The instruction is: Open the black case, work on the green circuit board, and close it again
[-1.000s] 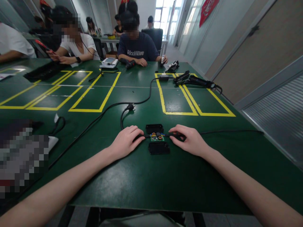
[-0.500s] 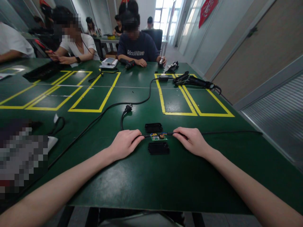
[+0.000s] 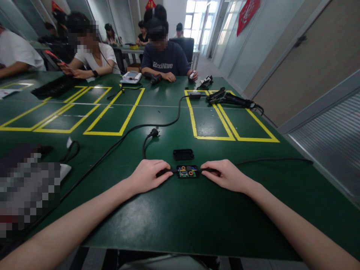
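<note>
A small green circuit board [image 3: 184, 173] with copper coils and coloured wires lies in the lower black plastic case half [image 3: 188, 177]. My left hand [image 3: 150, 173] pinches the black cable at the board's left end; that side runs to a power plug [image 3: 153, 132]. On the opposite side my right hand [image 3: 225, 174] has its fingers closed on the other cable, which trails off to the right [image 3: 275, 160]. Just beyond the board rests the second case half [image 3: 183, 154], its hollow side facing up, touched by neither hand.
A long black cable with an inline box [image 3: 195, 96] crosses the green table [image 3: 157, 221]. Yellow tape [image 3: 215, 138] marks rectangles. A black jointed device [image 3: 230, 98] lies at the far right. Co-workers sit opposite, one near a drill [image 3: 156, 78]. A blurred-out item [image 3: 30, 195] is at left.
The circuit board has moved toward me, from between the two case halves into the nearer one. Both hands came along, still gripping the cables, and the right hand shifted slightly left.
</note>
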